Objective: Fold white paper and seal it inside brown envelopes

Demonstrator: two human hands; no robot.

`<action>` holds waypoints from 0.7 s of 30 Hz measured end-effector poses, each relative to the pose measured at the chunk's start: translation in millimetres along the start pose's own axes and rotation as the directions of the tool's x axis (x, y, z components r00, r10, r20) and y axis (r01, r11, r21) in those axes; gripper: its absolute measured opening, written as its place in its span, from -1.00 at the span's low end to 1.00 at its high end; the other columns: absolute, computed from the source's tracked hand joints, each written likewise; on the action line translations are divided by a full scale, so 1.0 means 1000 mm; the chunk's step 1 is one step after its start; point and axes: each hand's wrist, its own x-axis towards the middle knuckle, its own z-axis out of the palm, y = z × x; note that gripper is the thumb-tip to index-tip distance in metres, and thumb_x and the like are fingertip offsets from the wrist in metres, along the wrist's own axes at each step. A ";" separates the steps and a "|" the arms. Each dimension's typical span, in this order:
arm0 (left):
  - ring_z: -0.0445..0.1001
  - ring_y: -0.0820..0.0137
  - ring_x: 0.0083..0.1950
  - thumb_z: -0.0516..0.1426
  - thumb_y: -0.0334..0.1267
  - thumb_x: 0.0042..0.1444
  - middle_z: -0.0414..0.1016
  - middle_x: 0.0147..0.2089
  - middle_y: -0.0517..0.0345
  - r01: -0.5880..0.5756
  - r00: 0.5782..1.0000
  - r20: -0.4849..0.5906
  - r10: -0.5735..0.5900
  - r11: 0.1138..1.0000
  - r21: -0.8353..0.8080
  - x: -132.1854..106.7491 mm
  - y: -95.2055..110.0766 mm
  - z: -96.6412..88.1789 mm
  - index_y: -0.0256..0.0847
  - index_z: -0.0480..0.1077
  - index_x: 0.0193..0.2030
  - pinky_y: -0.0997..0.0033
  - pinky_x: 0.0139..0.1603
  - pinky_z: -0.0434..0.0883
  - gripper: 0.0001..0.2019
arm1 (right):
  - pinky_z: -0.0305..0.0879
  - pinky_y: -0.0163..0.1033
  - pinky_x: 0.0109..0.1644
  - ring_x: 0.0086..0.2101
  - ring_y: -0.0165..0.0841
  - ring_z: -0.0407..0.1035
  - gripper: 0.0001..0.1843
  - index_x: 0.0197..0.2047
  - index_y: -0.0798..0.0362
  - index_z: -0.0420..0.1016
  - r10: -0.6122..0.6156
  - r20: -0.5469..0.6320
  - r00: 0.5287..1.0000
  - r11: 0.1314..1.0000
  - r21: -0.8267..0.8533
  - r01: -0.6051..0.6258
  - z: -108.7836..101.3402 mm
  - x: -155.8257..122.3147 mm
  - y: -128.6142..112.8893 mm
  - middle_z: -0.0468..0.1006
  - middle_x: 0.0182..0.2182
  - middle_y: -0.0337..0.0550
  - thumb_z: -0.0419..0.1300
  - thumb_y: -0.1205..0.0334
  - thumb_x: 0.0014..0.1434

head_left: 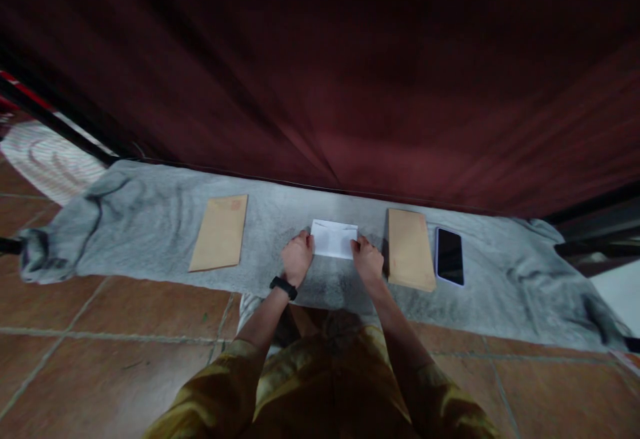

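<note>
A small white paper piece (334, 240), which looks like an envelope or folded sheet, is held level just over the grey cloth. My left hand (298, 257) pinches its left edge, with a black band on that wrist. On the opposite edge my right hand (368, 259) has a matching pinch. To the left lies a brown envelope (220, 232) with a faint reddish mark near its top. Close by my right hand is another brown envelope (411, 249), seemingly a stack of them.
A phone (450, 256) with a dark screen and pale purple edge lies right of the brown stack. Grey cloth (150, 225) covers the long narrow surface. Behind it hangs a dark red curtain (320, 92). Terracotta tiles (125, 359) form the floor.
</note>
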 end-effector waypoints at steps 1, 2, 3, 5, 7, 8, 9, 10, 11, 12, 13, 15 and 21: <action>0.63 0.15 -0.10 -0.12 -0.11 0.44 0.64 -0.16 -0.08 0.004 1.000 0.002 -0.004 1.000 0.012 0.001 0.001 0.000 -0.18 0.44 0.06 0.30 -0.14 0.44 -0.63 | 0.41 -0.21 -0.06 -0.13 -0.20 0.60 -0.64 0.06 -0.02 0.51 0.003 -0.006 1.000 1.000 -0.002 -0.003 0.001 0.001 0.000 0.68 -0.19 -0.01 -0.01 0.01 0.47; 0.63 0.14 -0.10 -0.13 -0.11 0.44 0.64 -0.17 -0.09 0.007 1.000 -0.001 -0.007 1.000 0.023 0.002 0.002 0.000 -0.19 0.44 0.08 0.30 -0.14 0.44 -0.62 | 0.41 -0.21 -0.06 -0.13 -0.20 0.60 -0.64 0.06 -0.02 0.51 0.006 -0.013 1.000 1.000 -0.006 -0.006 0.001 0.002 -0.001 0.68 -0.20 -0.01 -0.02 0.02 0.47; 0.64 0.14 -0.10 -0.13 -0.11 0.44 0.64 -0.18 -0.09 0.007 1.000 -0.003 -0.006 1.000 0.030 0.003 0.002 0.000 -0.19 0.43 0.10 0.30 -0.13 0.44 -0.61 | 0.41 -0.21 -0.06 -0.14 -0.20 0.61 -0.64 0.07 -0.02 0.50 0.006 -0.019 1.000 1.000 -0.010 -0.006 0.002 0.003 -0.001 0.68 -0.20 -0.01 -0.02 0.02 0.47; 0.64 0.15 -0.09 -0.14 -0.11 0.45 0.64 -0.18 -0.10 0.003 1.000 -0.006 -0.003 1.000 0.030 0.004 0.003 0.000 -0.20 0.42 0.11 0.31 -0.11 0.44 -0.61 | 0.41 -0.20 -0.06 -0.14 -0.21 0.61 -0.64 0.09 -0.01 0.48 0.005 -0.032 0.999 1.000 -0.020 -0.006 0.004 0.004 -0.002 0.69 -0.20 0.00 -0.03 0.02 0.47; 0.64 0.16 -0.10 -0.13 -0.11 0.45 0.64 -0.18 -0.10 0.007 1.000 0.005 -0.008 1.000 0.022 0.006 0.004 0.001 -0.20 0.43 0.10 0.32 -0.10 0.43 -0.62 | 0.40 -0.21 -0.06 -0.15 -0.21 0.61 -0.63 0.09 0.01 0.47 0.004 -0.044 0.999 1.000 -0.030 -0.005 0.005 0.005 -0.003 0.68 -0.21 0.01 -0.04 0.03 0.48; 0.64 0.16 -0.10 -0.13 -0.11 0.45 0.64 -0.18 -0.10 0.010 1.000 0.009 -0.011 1.000 0.019 0.006 0.004 0.001 -0.19 0.43 0.09 0.32 -0.10 0.43 -0.62 | 0.40 -0.22 -0.06 -0.15 -0.22 0.61 -0.63 0.09 0.03 0.47 0.005 -0.051 0.999 0.999 -0.032 -0.007 0.006 0.005 -0.003 0.68 -0.21 0.02 -0.04 0.03 0.48; 0.64 0.16 -0.09 -0.12 -0.10 0.44 0.64 -0.17 -0.09 0.013 1.000 0.010 -0.013 1.000 0.018 0.007 0.004 0.001 -0.19 0.43 0.09 0.32 -0.10 0.43 -0.62 | 0.39 -0.23 -0.07 -0.15 -0.22 0.61 -0.62 0.08 0.04 0.48 0.008 -0.054 0.999 0.999 -0.033 -0.010 0.006 0.005 -0.004 0.68 -0.22 0.02 -0.05 0.03 0.48; 0.64 0.16 -0.09 -0.12 -0.10 0.44 0.64 -0.17 -0.09 0.014 1.000 0.010 -0.014 1.000 0.018 0.007 0.004 0.000 -0.19 0.43 0.09 0.32 -0.10 0.43 -0.62 | 0.39 -0.24 -0.07 -0.15 -0.22 0.61 -0.61 0.08 0.05 0.48 0.014 -0.055 0.998 0.999 -0.035 -0.016 0.006 0.006 -0.004 0.68 -0.22 0.03 -0.05 0.03 0.48; 0.64 0.17 -0.09 -0.12 -0.10 0.44 0.64 -0.16 -0.10 0.014 1.000 0.009 -0.014 1.000 0.019 0.008 0.004 0.000 -0.19 0.43 0.09 0.33 -0.10 0.43 -0.62 | 0.39 -0.24 -0.08 -0.15 -0.22 0.61 -0.60 0.08 0.06 0.47 0.021 -0.052 0.998 0.999 -0.039 -0.023 0.006 0.006 -0.005 0.67 -0.23 0.04 -0.06 0.02 0.48; 0.63 0.17 -0.08 -0.12 -0.10 0.44 0.64 -0.16 -0.10 0.013 1.000 0.009 -0.013 1.000 0.022 0.008 0.005 0.000 -0.19 0.43 0.09 0.33 -0.10 0.43 -0.62 | 0.39 -0.25 -0.08 -0.15 -0.22 0.61 -0.60 0.08 0.07 0.47 0.030 -0.049 0.998 0.998 -0.045 -0.032 0.006 0.007 -0.005 0.67 -0.23 0.04 -0.06 0.01 0.48; 0.63 0.17 -0.08 -0.12 -0.10 0.44 0.64 -0.16 -0.10 0.013 1.000 0.009 -0.013 1.000 0.026 0.009 0.005 0.000 -0.20 0.43 0.10 0.33 -0.09 0.42 -0.62 | 0.39 -0.25 -0.08 -0.15 -0.21 0.61 -0.59 0.08 0.07 0.47 0.036 -0.046 0.998 0.998 -0.051 -0.038 0.006 0.007 -0.005 0.67 -0.23 0.05 -0.06 0.00 0.47; 0.63 0.17 -0.08 -0.12 -0.10 0.44 0.64 -0.16 -0.11 0.009 1.000 0.007 -0.009 0.999 0.035 0.010 0.005 0.000 -0.20 0.43 0.09 0.32 -0.09 0.43 -0.62 | 0.39 -0.24 -0.08 -0.15 -0.21 0.61 -0.58 0.08 0.07 0.46 0.041 -0.046 0.998 0.997 -0.063 -0.044 0.006 0.008 -0.005 0.66 -0.22 0.05 -0.07 -0.01 0.47; 0.64 0.10 -0.10 -0.14 -0.15 0.43 0.64 -0.20 -0.17 -0.030 1.000 0.003 0.030 0.998 0.052 0.016 0.007 -0.001 -0.25 0.44 0.07 0.24 -0.11 0.45 -0.61 | 0.40 -0.22 -0.08 -0.16 -0.23 0.60 -0.60 0.07 0.04 0.46 0.026 -0.057 0.998 0.997 -0.074 -0.030 0.005 0.010 -0.005 0.66 -0.24 0.03 -0.05 -0.02 0.47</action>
